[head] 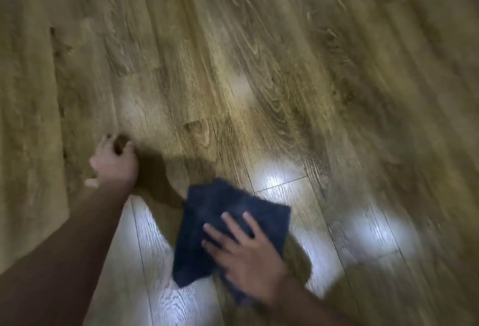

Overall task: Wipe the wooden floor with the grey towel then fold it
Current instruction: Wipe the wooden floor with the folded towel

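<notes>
Towel (230,224), soft and limp, lies bunched under your flat, spread right hand (243,250) on the wooden floor (259,66). Your left hand (115,162) braces nearby, fingers curled, holding nothing. Pinch corners for folding.

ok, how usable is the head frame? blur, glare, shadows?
Head view: heavy motion blur smears the wood-grain plank floor, worst toward the edges; bright white glare patches sit on the planks around the dark grey towel; the left hand casts a dark shadow toward the towel; the right hand, fingers flat on the towel, is fairly sharp; corners are dim.
</notes>
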